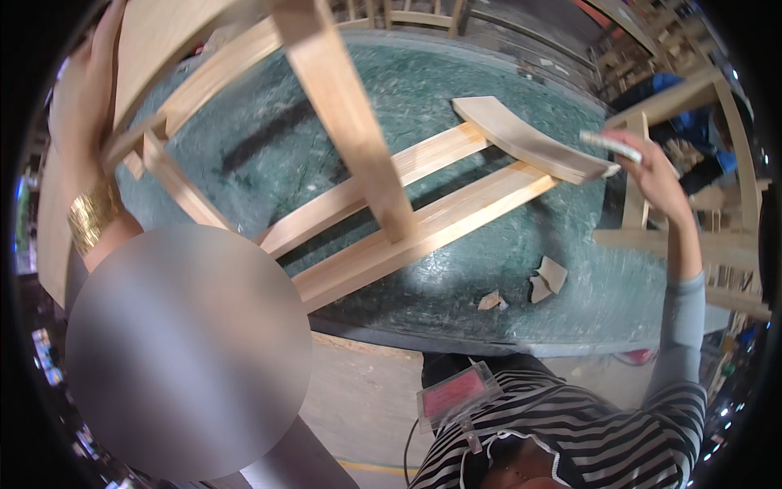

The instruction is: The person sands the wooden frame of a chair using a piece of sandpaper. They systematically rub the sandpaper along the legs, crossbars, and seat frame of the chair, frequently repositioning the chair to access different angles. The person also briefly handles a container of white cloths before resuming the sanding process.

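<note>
At the upper left my left hand [81, 114], with a gold band on its wrist, is closed on the edge of a tilted wooden chair frame [346, 106]; its fingers are partly blurred. The frame's rails rest over the green tabletop, and a curved crosspiece [529, 138] joins two of them on the right. My right hand [656, 175] is raised beyond that crosspiece's right end. Pinched in its fingers is a thin, pale, flat pad [611, 146], whose exact kind I cannot make out. A blurred grey disc hides most of my left arm.
Torn brown scraps [548, 279] and a smaller scrap [489, 301] lie on the green tabletop [440, 306], near its front edge. Other wooden frames [721, 122] stand close on the right, with a blue item among them. A badge [459, 395] hangs at my striped shirt.
</note>
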The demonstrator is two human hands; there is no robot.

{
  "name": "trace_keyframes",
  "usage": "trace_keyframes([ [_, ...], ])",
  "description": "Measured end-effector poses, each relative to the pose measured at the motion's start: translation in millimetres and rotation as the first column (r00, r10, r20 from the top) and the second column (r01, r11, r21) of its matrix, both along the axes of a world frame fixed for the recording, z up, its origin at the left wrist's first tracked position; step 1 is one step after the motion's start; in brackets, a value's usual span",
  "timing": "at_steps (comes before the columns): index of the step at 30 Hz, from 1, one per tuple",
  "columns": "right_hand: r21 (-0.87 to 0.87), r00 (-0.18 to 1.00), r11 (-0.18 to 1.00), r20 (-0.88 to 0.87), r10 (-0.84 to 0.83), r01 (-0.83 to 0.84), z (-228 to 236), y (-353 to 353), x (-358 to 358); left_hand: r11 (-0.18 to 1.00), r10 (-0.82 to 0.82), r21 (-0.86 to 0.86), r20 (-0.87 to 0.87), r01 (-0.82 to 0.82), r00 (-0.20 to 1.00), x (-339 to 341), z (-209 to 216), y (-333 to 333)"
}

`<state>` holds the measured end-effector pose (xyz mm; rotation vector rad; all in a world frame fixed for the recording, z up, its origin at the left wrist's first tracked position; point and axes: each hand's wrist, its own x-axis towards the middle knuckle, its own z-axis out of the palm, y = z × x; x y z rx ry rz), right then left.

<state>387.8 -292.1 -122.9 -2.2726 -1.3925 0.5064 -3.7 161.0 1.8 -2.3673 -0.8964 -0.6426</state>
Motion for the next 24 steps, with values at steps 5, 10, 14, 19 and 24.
trace_keyframes([
  [5,-0.239,0.855,0.931,-0.382,-0.35,0.274,-57,-110,-51,0.957,0.239,-0.227,0.256,-0.182,0.937,9,-2,-18],
  [10,-0.021,0.92,0.991,-0.371,-0.129,0.13,-69,-114,-90,0.969,0.217,-0.183,0.325,-0.164,0.92,14,-4,-55],
  [14,0.272,0.994,0.957,0.076,0.078,-0.096,-45,-55,-65,0.985,0.164,-0.113,0.365,-0.132,0.916,10,-7,-84],
  [19,0.019,0.875,0.953,0.4,0.271,-0.303,-87,73,-27,0.991,0.121,-0.095,0.405,-0.09,0.906,2,-10,-113],
  [24,-0.631,0.691,0.753,0.46,0.557,-0.187,-172,150,-31,0.999,0.046,-0.044,0.427,-0.03,0.903,-3,-13,-131],
])
